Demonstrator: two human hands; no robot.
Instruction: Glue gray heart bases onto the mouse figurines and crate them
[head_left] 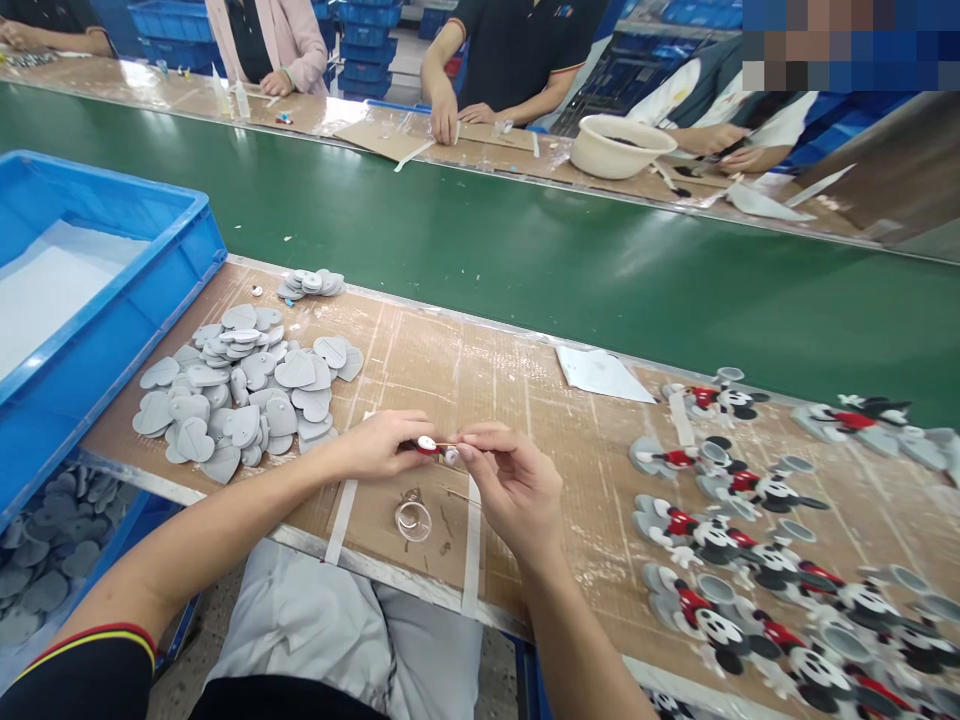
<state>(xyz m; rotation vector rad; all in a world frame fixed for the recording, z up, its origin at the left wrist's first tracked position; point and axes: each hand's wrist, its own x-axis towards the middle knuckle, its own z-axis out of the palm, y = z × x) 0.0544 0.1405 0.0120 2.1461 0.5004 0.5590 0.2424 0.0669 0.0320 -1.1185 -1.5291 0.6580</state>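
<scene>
My left hand (382,445) is closed on a small mouse figurine (427,443), of which red, white and black parts show between the fingers. Pinched in my right hand (517,480) is a thin wooden stick (447,445), its tip against the figurine. Below both hands a small clear cup (413,521) stands on the cardboard, with brownish smears around it. A heap of grey heart-shaped pieces (255,385) lies to the left. On the right, several mouse figurines (720,540) with red bodies rest on grey bases in rows.
A blue crate (187,225) stands at the left edge. Beyond the cardboard-covered table (517,400) runs a green conveyor belt (480,250). A white sheet (600,374) lies near the belt. Co-workers sit across it, with a cream bowl (619,148) on their side.
</scene>
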